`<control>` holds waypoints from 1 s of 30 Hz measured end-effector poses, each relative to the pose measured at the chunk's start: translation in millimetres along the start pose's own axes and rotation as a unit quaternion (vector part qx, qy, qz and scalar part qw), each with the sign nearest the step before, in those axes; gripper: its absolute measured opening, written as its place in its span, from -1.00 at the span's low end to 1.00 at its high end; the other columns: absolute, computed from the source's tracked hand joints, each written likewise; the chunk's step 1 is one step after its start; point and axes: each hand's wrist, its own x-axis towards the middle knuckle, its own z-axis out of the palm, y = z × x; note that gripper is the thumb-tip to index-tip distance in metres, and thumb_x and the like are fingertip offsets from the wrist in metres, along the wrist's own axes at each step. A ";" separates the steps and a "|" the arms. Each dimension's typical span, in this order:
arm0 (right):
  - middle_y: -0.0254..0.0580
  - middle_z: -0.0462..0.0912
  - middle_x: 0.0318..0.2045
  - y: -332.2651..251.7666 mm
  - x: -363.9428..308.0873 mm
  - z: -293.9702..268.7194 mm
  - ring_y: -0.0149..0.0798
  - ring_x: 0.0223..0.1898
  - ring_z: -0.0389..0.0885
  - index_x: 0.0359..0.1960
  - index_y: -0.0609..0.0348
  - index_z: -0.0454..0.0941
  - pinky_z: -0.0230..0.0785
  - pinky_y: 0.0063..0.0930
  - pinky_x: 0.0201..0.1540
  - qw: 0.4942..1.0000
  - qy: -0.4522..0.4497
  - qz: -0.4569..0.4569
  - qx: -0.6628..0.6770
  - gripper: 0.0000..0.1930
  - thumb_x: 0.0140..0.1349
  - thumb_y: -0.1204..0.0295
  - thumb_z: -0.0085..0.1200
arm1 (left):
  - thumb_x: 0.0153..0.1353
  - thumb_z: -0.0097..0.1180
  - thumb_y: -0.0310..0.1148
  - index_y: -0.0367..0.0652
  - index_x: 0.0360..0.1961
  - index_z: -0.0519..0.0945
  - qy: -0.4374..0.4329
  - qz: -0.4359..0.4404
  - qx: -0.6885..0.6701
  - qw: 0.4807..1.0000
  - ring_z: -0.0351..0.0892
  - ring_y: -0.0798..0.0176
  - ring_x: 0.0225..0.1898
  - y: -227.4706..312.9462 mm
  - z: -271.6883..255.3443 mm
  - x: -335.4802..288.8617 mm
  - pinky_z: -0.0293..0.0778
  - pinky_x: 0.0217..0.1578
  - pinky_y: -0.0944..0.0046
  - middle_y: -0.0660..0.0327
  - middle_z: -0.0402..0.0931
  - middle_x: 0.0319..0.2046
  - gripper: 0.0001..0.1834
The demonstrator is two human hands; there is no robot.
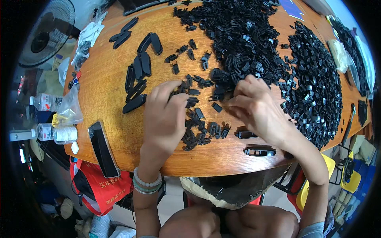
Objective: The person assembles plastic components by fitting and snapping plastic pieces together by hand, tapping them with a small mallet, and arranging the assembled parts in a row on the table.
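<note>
My left hand [163, 117], a beaded bracelet and a bangle at its wrist, is bent over small black plastic clips, with dark clip parts between its thumb and fingers. My right hand [258, 111] is curled with its fingertips pressed together at the near edge of a big heap of black clips [242, 43]; what they hold is hidden. Between the hands lies a loose cluster of clips [194, 133], with a small flat black piece [217, 107] beside the right fingertips. Longer black handle-shaped parts [142, 65] lie left of the left hand. Near the table edge is an open black housing [259, 151].
A second heap of small shiny black pieces [315, 87] covers the right side of the wooden table [158, 169]. At the left edge are a phone [103, 148], a clear plastic bag [70, 107] and bottles [44, 102]. A fabric piece [234, 190] lies over my lap.
</note>
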 end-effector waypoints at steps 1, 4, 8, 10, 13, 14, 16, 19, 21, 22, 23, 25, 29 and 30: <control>-0.22 0.48 -0.42 -3.7 2.1 4.2 -0.15 -0.30 0.39 -0.39 0.26 0.63 0.27 -0.32 -0.24 1.000 -0.011 0.001 0.006 -0.82 -0.11 0.60 0.24 | 0.08 0.13 -0.63 -0.27 -0.31 0.54 0.017 -0.023 0.000 1.000 0.49 0.00 -0.08 2.5 -8.5 0.4 0.39 -0.07 0.17 0.05 0.50 -0.14 -0.86; -0.23 0.46 -0.43 -6.9 6.5 19.3 -0.17 -0.29 0.39 -0.36 0.25 0.64 0.26 -0.33 -0.23 1.000 -0.029 -0.001 -0.006 -0.82 -0.06 0.54 0.25 | 0.10 0.13 -0.62 -0.27 -0.30 0.54 0.083 -0.063 0.025 0.994 0.52 0.05 -0.15 -22.1 -21.9 -6.7 0.41 -0.11 0.21 0.07 0.52 -0.21 -0.88; -0.20 0.44 -0.43 -13.5 6.1 33.6 -0.16 -0.22 0.38 -0.46 0.22 0.58 0.24 -0.35 -0.12 0.998 -0.001 -0.010 -0.056 -0.92 0.00 0.49 0.11 | 0.14 0.13 -0.57 -0.29 -0.27 0.55 0.094 -0.142 0.120 0.978 0.55 0.17 -0.27 -59.0 -44.6 -13.0 0.42 -0.19 0.27 0.08 0.53 -0.30 -0.88; -0.19 0.44 -0.41 -12.8 5.8 32.8 -0.14 -0.19 0.38 -0.45 0.24 0.53 0.24 -0.33 -0.10 0.999 -0.012 0.026 -0.032 -0.92 0.03 0.50 0.08 | 0.14 0.13 -0.55 -0.31 -0.28 0.55 0.086 -0.144 0.128 0.978 0.54 0.22 -0.32 -69.1 -48.7 -15.6 0.42 -0.23 0.31 0.09 0.54 -0.33 -0.89; -0.10 0.48 -0.46 -15.7 -0.2 21.8 -0.07 -0.27 0.46 -0.43 0.28 0.47 0.32 -0.25 -0.14 0.999 -0.002 0.041 0.036 -0.90 -0.01 0.59 0.10 | 0.10 0.17 -0.55 -0.32 -0.31 0.56 0.076 -0.223 0.006 0.972 0.50 0.26 -0.36 -71.1 -47.8 -18.1 0.40 -0.27 0.35 0.11 0.54 -0.36 -0.88; -0.07 0.50 -0.48 -17.7 -3.3 16.9 -0.05 -0.32 0.50 -0.41 0.29 0.45 0.37 -0.22 -0.18 0.995 0.001 0.057 0.080 -0.87 -0.03 0.63 0.12 | 0.10 0.17 -0.55 -0.32 -0.31 0.56 0.077 -0.222 0.009 0.972 0.50 0.26 -0.36 -69.6 -44.3 -17.0 0.40 -0.27 0.35 0.11 0.54 -0.36 -0.88; -0.02 0.56 -0.51 -22.7 -9.8 1.3 -0.15 -0.53 0.58 -0.37 0.33 0.41 0.45 -0.37 -0.47 0.979 -0.010 0.133 0.157 -0.82 -0.03 0.69 0.13 | 0.06 0.21 -0.55 -0.32 -0.32 0.56 0.065 -0.182 -0.010 0.981 0.50 0.25 -0.36 -65.9 -41.2 -13.4 0.41 -0.27 0.34 0.10 0.52 -0.38 -0.85; -0.10 0.58 -0.50 -31.5 -24.6 -9.8 -0.31 -0.58 0.56 -0.37 0.34 0.44 0.41 -0.50 -0.51 0.963 0.030 0.191 0.189 -0.84 0.02 0.67 0.16 | 0.00 0.26 -0.54 -0.32 -0.27 0.53 0.011 -0.143 0.064 0.988 0.49 0.13 -0.30 -69.3 -41.0 -18.2 0.42 -0.26 0.28 0.08 0.48 -0.34 -0.76; -0.17 0.59 -0.51 -35.7 -33.5 -17.8 -0.39 -0.60 0.53 -0.36 0.36 0.47 0.37 -0.56 -0.53 0.966 0.067 0.188 0.163 -0.86 0.05 0.67 0.17 | -0.01 0.26 -0.54 -0.31 -0.25 0.52 -0.021 -0.151 0.074 0.986 0.48 0.08 -0.27 -70.9 -39.3 -20.9 0.41 -0.24 0.25 0.07 0.47 -0.33 -0.74; -0.17 0.58 -0.53 -38.8 -38.2 -18.0 -0.40 -0.60 0.53 -0.36 0.37 0.53 0.34 -0.58 -0.55 0.957 0.093 0.205 0.182 -0.88 0.05 0.68 0.19 | -0.01 0.26 -0.54 -0.30 -0.24 0.51 -0.016 -0.135 0.106 0.985 0.47 0.04 -0.23 -73.8 -37.9 -23.2 0.40 -0.20 0.22 0.06 0.46 -0.32 -0.72; -0.15 0.57 -0.54 -42.1 -41.6 -22.3 -0.40 -0.59 0.53 -0.36 0.37 0.56 0.33 -0.58 -0.54 0.962 0.098 0.190 0.172 -0.88 0.04 0.68 0.19 | -0.01 0.25 -0.54 -0.29 -0.23 0.50 -0.011 -0.119 0.139 0.983 0.46 0.00 -0.20 -74.5 -38.0 -24.7 0.39 -0.16 0.19 0.06 0.45 -0.31 -0.71; -0.15 0.54 -0.57 -43.7 -53.6 -29.7 -0.39 -0.59 0.49 -0.33 0.38 0.61 0.30 -0.57 -0.52 0.966 0.119 0.169 0.156 -0.86 0.03 0.68 0.19 | -0.01 0.24 -0.55 -0.29 -0.24 0.50 0.006 -0.119 0.151 0.981 0.44 -0.02 -0.19 -66.9 -34.5 -24.9 0.38 -0.14 0.17 0.05 0.44 -0.31 -0.73; -0.17 0.52 -0.56 -53.0 -80.2 -30.1 -0.40 -0.59 0.42 -0.24 0.38 0.63 0.28 -0.58 -0.51 0.941 0.142 0.235 0.199 -0.81 0.07 0.69 0.14 | 0.05 0.18 -0.58 -0.32 -0.29 0.48 0.056 -0.142 0.161 0.975 0.49 0.06 -0.16 -50.7 -37.8 -29.0 0.39 -0.12 0.19 0.06 0.50 -0.27 -0.81; -0.15 0.53 -0.54 -56.2 -83.9 -28.8 -0.40 -0.56 0.45 -0.24 0.37 0.63 0.30 -0.59 -0.49 0.923 0.148 0.264 0.237 -0.81 0.07 0.69 0.14 | 0.05 0.18 -0.58 -0.32 -0.29 0.48 0.056 -0.141 0.162 0.975 0.49 0.06 -0.16 -42.0 -39.9 -29.1 0.39 -0.12 0.19 0.06 0.50 -0.27 -0.81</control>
